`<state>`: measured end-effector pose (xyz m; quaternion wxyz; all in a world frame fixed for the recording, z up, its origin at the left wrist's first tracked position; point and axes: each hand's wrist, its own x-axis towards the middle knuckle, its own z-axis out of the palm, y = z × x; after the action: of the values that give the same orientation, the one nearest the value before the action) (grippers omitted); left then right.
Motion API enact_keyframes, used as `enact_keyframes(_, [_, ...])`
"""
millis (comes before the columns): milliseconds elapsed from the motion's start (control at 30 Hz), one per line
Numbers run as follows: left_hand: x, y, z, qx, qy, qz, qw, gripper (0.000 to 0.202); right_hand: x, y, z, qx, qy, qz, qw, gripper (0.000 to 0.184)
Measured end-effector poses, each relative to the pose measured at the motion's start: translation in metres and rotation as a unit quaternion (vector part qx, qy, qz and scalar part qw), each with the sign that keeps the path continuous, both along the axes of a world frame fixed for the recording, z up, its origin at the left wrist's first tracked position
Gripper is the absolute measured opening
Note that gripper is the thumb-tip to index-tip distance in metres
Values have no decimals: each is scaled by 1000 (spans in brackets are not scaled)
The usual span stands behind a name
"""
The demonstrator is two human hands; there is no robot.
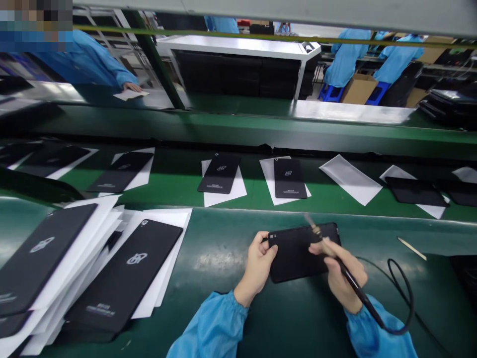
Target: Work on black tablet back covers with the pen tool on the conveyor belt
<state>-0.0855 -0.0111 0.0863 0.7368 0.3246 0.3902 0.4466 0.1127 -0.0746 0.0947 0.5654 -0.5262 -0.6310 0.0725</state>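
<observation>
A black tablet (294, 256) lies tilted in front of me over the green bench. Its left end is gripped by my left hand (259, 263), thumb on the upper face and fingers behind the edge. My right hand (346, 276) is closed around a soldering iron (352, 281), whose metal tip points up and left above the tablet's far edge. Some right-hand fingers rest over the tablet's right part. From the iron's rear a black cord (412, 303) loops to the right.
At left, black tablets (130, 268) and white sheets are stacked on the bench. Beyond it, a green conveyor (253, 184) carries several tablets on white sheets. A thin wooden stick (412, 248) lies at right. Across the line, a person's hand (132, 88) touches a paper.
</observation>
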Motion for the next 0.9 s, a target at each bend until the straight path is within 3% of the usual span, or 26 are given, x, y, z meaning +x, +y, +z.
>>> enact_keyframes(200, [0, 1, 5, 3, 4, -25, 1000, 35, 37, 47, -10, -27, -221, 20, 975, 22])
enact_keyframes(300, [-3, 3, 0, 20, 11, -59, 998, 36, 56, 61, -19, -66, -293, 31, 953, 23])
enact_keyframes(367, [-3, 4, -5, 31, 17, -65, 997, 37, 79, 66, -19, -79, -322, 1, 944, 27])
enact_keyframes(533, [-1, 3, -15, 37, 28, -64, 997, 39, 164, 92, 4, -62, -333, -113, 934, 30])
enact_keyframes(633, [1, 3, -19, 41, 24, -61, 997, 38, 195, 124, 21, -41, -324, -189, 926, 29])
enact_keyframes(733, [2, 7, -21, 38, 12, -49, 998, 38, 181, 152, 24, -18, -312, -219, 924, 28])
enact_keyframes(900, [11, -6, -21, 30, -1, -29, 999, 44, 93, 168, -5, -13, -287, -98, 953, 35])
